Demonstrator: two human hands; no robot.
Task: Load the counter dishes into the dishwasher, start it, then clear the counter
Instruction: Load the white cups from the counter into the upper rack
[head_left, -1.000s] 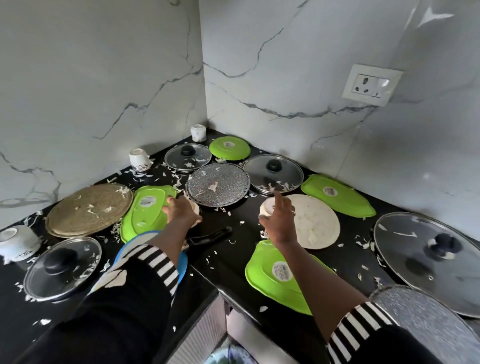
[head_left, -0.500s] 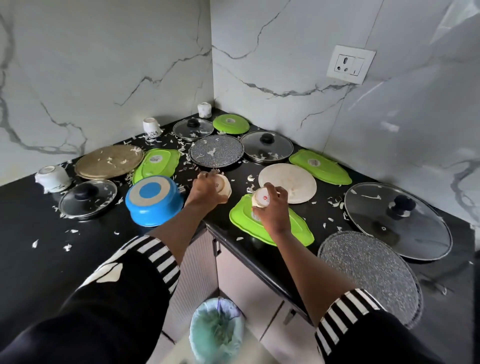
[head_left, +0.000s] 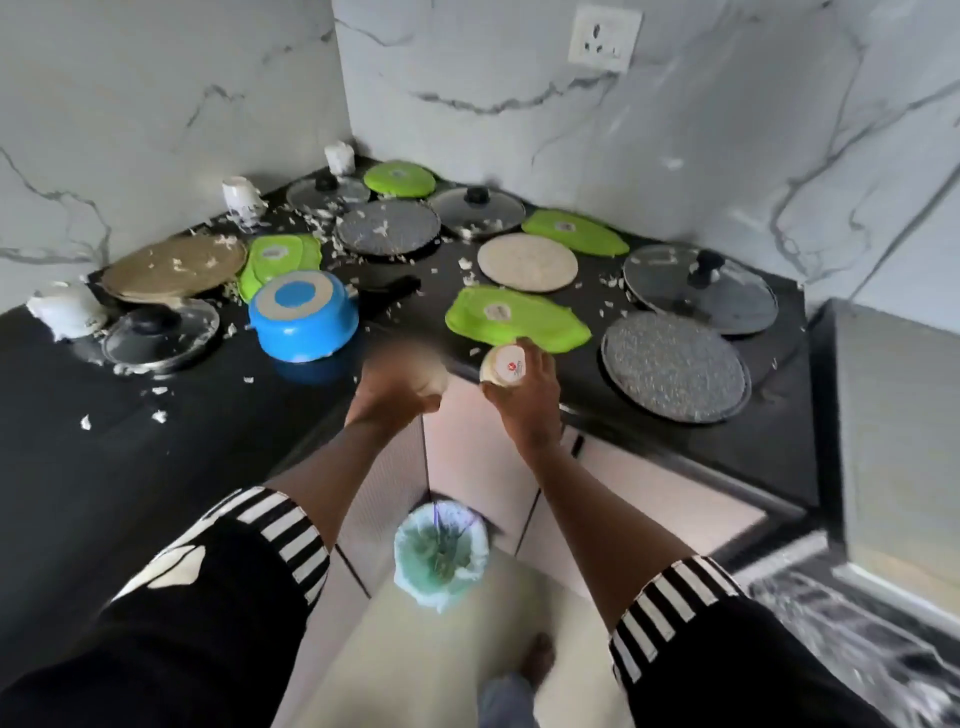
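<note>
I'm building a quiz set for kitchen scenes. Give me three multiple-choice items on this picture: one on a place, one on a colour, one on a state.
1. Where does the bin stand? A on the counter; B in a sink; C on the floor.
2. What colour is the upturned pot? A blue; B red; C grey.
3. What is the right hand doing? A lying flat and empty; B gripping a small white cup; C pressing on a lid.

Answers: C, it sits low on the pale floor; A, its wall is bright blue; B, its fingers curl round the cup.
</note>
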